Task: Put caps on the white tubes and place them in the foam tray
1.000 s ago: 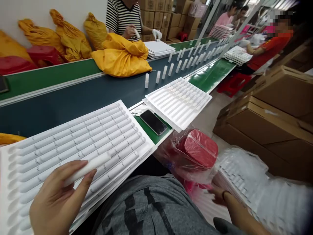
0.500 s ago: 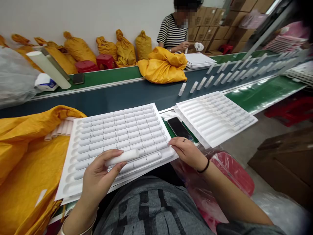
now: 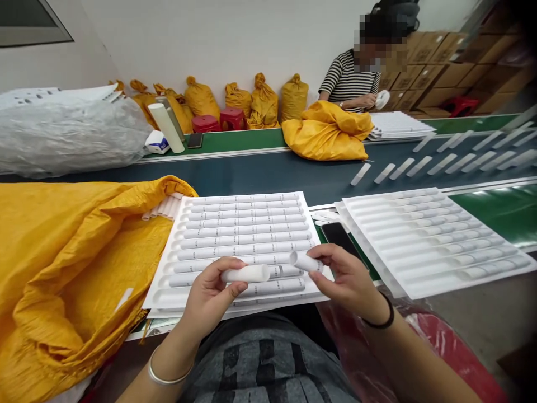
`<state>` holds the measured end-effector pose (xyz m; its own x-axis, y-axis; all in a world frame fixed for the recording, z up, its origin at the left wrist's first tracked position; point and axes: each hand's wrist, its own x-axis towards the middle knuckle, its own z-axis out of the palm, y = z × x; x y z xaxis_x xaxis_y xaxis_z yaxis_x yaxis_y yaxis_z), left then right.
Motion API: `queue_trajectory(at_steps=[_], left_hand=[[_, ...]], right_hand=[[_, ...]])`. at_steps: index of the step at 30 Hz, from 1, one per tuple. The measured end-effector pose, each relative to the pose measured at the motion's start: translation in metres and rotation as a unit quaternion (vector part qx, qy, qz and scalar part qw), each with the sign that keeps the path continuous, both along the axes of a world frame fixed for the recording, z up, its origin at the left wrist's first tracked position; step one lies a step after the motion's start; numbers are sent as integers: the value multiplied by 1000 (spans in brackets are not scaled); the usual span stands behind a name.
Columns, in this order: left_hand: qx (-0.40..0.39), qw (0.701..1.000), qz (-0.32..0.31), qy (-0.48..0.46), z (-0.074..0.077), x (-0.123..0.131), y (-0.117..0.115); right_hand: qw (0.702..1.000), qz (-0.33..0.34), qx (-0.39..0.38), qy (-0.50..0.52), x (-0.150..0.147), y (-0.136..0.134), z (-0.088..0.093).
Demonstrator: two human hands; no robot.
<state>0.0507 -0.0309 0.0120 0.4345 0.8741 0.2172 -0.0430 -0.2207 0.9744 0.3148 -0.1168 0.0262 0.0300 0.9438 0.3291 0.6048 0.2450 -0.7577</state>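
My left hand (image 3: 212,294) is closed around a plain white cylinder (image 3: 249,273), its free end pointing right. In my right hand (image 3: 348,277), a short white tube (image 3: 302,261) with small dark print is pinched between thumb and fingers. Its hollow end faces the cylinder, with a gap between the two. Both pieces are held over a white grooved tray (image 3: 161,299), in which rows of printed white tubes (image 3: 247,228) lie end to end. The groove nearest my body is bare at its left end.
A second grooved tray (image 3: 373,240) with tubes lies to the right, beside a phone (image 3: 338,236). An open yellow sack (image 3: 84,235) spills tubes on the left. Beyond runs a dark conveyor belt (image 3: 235,173) with tubes standing on it. A person in a striped shirt (image 3: 348,78) works opposite.
My right hand has lifted a printed tube from the tray's right end and brought it towards the white cylinder. My left hand still holds that cylinder. The view has turned left.
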Motion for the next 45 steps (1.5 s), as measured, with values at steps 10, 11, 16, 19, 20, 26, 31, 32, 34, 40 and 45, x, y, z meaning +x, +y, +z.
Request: queue_trajectory(at_steps=[10,11,16,19,20,26,31,32,34,40,45], left_hand=[[238,960,6,147,21,-9,12],[248,957,0,151,23,-10,13],[274,944,-28,184,32,-9,13],[281,937,-32,204,34,-8,13],[283,937,-31,204,34,-7,13],[328,925,-5,193,32,-2,17],[342,919,-10,197,31,1,20],[343,918,-12,197,31,1,21],[340,919,-16,200,32,2,22],[409,887,-9,216,31,0,25],[464,859,-13,215,30,1,28]], right_hand=[[989,70,54,120,-27,21,18],[988,73,57,123,-28,22,18],[987,85,68,116,-34,25,15],[991,79,74,82,-36,29,15],[992,76,71,69,-36,31,15],[996,42,-6,79,-36,39,14],[977,36,-100,186,-36,43,16],[970,35,-122,207,-37,45,18],[957,26,-162,238,-37,47,22],[916,23,-261,305,-37,59,26],[880,58,-309,357,-34,65,19]])
